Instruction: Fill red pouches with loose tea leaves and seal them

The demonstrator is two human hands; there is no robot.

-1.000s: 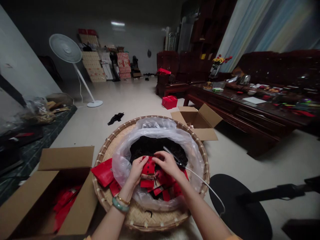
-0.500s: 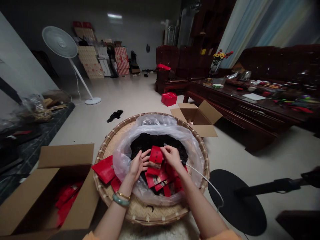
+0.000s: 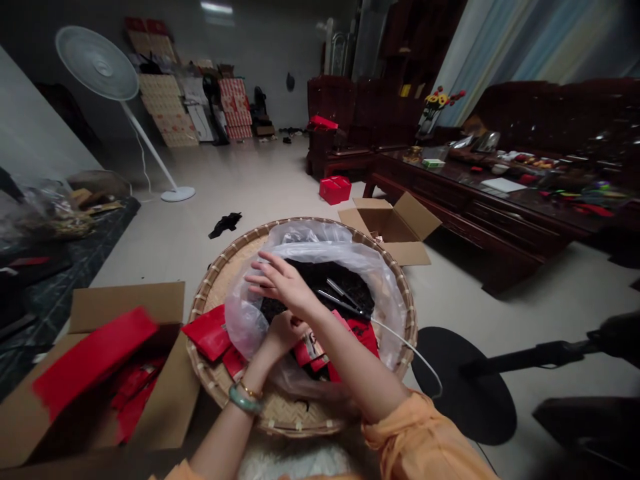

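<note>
My right hand [image 3: 284,285] is open, fingers spread, above the left side of a clear plastic bag [image 3: 237,317]. Its forearm crosses over my left hand [image 3: 281,335], whose fingers are curled closed; what they hold, if anything, is hidden. Beside that hand, red packets [image 3: 363,333] lie on the dark loose contents [image 3: 320,273] of the bag. A slim two-armed tool [image 3: 345,303], like a hair straightener with a white cord, rests behind the packets. Blurred by motion, a red packet [image 3: 95,360] is in the air over the left cardboard box [image 3: 127,303].
The bag stands in a round woven bamboo tray [image 3: 213,277], with more red packets [image 3: 207,333] at its left. A second cardboard box [image 3: 407,252] sits behind it. At right is a black round base [image 3: 463,393]; a low wooden table [image 3: 475,213] stands farther back.
My right hand has swung left across my left arm and opened, letting go of a red packet, which flies toward the left box. My left hand's fingers have curled closed. The view has shifted slightly.
</note>
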